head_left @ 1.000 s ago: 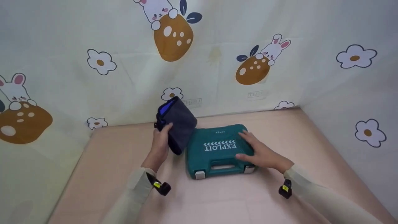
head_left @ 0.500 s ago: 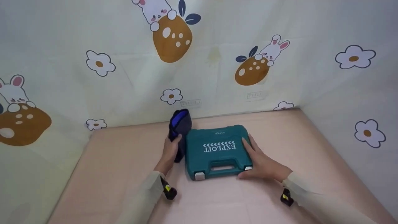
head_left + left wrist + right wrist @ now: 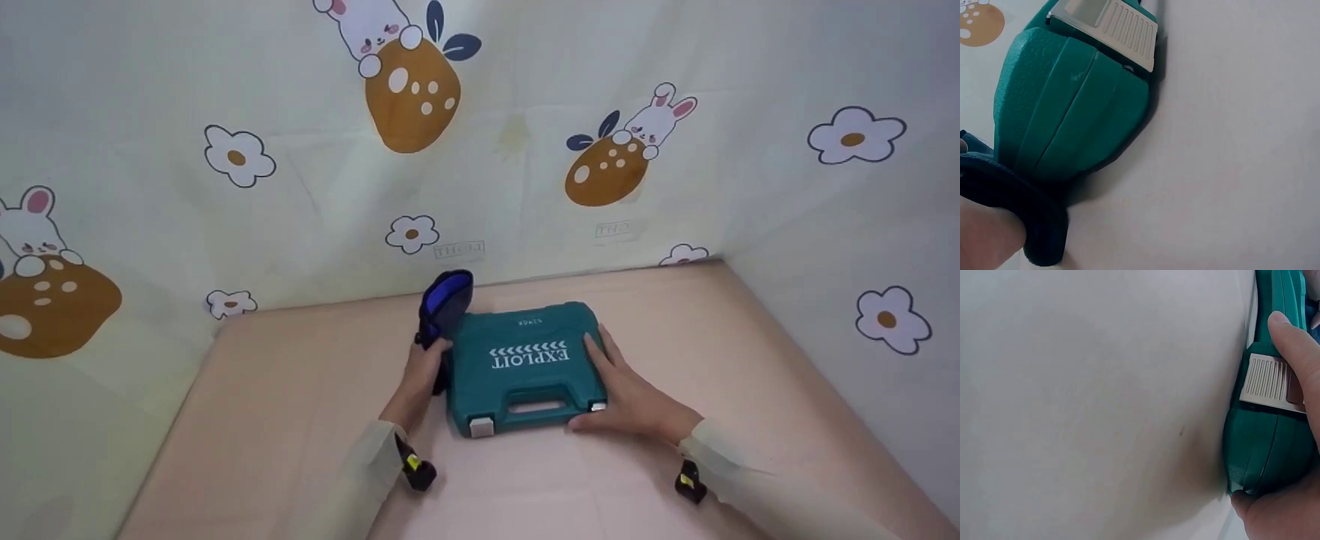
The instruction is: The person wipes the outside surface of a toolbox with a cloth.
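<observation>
A green plastic carry case [image 3: 529, 341] with "EXPLOIT" on its lid lies flat on the pinkish cloth, its lettering upside down to me. My left hand [image 3: 421, 373] grips a dark blue fabric pouch [image 3: 448, 304] with a bright blue lining, held upright against the case's left side. Part of the pouch is hidden behind the hand. With its thumb along the front edge and its fingers over the right side, my right hand [image 3: 637, 394] holds the case. In the left wrist view, the metal latch [image 3: 1109, 31] sits near the case's corner.
The pinkish cloth [image 3: 285, 420] covers the tabletop around the case. A pale curtain [image 3: 517, 172] printed with rabbits and flowers stands close behind and along both sides.
My left hand has moved right and turned the pouch edge-on against the case. My right hand has gone from lying spread over the lid to gripping the case's front right corner.
</observation>
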Demonstrator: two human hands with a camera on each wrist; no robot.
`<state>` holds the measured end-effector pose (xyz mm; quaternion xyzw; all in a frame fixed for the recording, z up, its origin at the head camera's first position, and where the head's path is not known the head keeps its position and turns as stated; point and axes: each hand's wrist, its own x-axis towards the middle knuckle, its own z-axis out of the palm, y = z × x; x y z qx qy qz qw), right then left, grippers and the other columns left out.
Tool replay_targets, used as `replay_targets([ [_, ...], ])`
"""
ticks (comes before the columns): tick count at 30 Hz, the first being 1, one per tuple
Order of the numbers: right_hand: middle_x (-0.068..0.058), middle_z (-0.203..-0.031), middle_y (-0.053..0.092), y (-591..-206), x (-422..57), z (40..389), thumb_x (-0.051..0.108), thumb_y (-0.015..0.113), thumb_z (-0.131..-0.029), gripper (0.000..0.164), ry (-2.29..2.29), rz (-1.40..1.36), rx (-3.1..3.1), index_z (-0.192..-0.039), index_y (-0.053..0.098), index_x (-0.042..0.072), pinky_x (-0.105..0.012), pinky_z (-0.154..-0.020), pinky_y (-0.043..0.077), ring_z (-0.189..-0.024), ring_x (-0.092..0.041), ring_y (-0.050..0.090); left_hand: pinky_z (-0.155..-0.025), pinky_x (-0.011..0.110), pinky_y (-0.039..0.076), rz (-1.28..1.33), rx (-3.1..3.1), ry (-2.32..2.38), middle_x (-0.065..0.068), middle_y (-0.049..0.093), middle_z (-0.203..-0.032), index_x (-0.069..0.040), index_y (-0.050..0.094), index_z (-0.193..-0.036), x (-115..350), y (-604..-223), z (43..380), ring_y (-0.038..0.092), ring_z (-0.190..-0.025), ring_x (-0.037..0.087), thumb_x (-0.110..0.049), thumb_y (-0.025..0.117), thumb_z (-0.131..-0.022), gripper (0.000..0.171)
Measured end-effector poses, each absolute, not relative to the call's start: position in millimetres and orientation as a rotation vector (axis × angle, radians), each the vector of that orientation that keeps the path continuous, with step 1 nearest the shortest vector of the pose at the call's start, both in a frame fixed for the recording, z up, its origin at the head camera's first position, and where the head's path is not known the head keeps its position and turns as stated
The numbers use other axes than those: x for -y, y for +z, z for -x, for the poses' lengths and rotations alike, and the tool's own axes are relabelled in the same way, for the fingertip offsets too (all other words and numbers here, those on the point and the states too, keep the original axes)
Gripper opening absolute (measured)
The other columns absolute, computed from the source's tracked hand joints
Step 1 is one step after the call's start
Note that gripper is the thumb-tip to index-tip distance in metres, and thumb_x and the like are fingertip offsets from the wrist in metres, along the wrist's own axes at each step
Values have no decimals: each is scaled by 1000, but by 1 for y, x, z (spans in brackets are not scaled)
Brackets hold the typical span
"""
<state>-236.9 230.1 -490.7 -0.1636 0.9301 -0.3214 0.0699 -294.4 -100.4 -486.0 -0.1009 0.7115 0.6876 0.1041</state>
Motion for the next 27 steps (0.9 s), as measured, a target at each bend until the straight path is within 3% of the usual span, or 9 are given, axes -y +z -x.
replay_targets([
  [5, -9, -167, -17, -490, -228, 236, 65, 85, -70, 137, -983, 505, -2799, -165, -1, 17, -57, -110, 31, -151, -41, 10, -117, 52, 14, 286, -2062, 2041, 15, 15, -165, -6, 6, -162, 104, -485, 289, 19, -145, 30, -32, 52, -95, 86],
  [14, -10, -167, -16, -489, -228, 235, 64, 86, -69, 137, -987, 487, -2802, -165, 0, 16, -58, -108, 33, -149, -43, 15, -119, 49, 5, 284, -2055, 2024, 18, -2, -167, 1, -6, -160, 105, -486, 279, 2, -151, 30, -30, 52, -95, 93],
  [21, -12, -167, -16, -488, -230, 235, 65, 86, -69, 138, -978, 501, -2811, -165, 0, 16, -60, -108, 33, -149, -45, 15, -119, 52, 4, 337, -2081, 1965, 23, -6, -166, 7, -6, -158, 106, -485, 262, -2, -151, 35, -33, 52, -97, 93],
  [27, -12, -167, -17, -488, -229, 236, 66, 85, -69, 137, -973, 507, -2800, -165, 0, 16, -61, -107, 33, -148, -46, 14, -118, 53, 3, 392, -2062, 1938, 22, -7, -166, 6, -4, -159, 107, -485, 246, -3, -152, 35, -34, 53, -98, 93],
])
